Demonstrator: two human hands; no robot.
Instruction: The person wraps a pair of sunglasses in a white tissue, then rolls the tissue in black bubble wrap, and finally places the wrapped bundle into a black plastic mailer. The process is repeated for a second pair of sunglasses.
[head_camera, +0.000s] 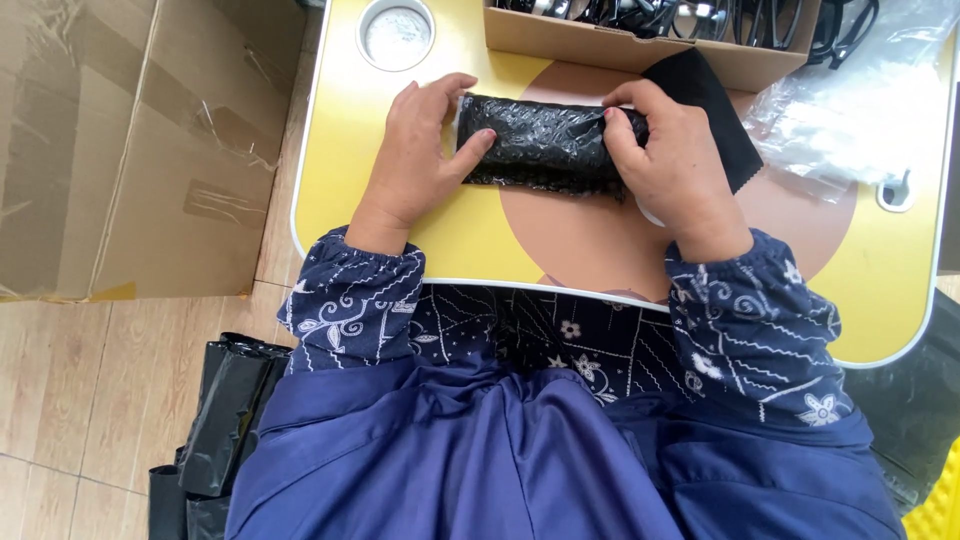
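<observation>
I see my left hand (415, 165) and right hand (672, 160) each pinching one end of the black bubble-wrap roll (545, 145), lying sideways (long way left-to-right) on the yellow table (340, 190), upper middle of the frame.
</observation>
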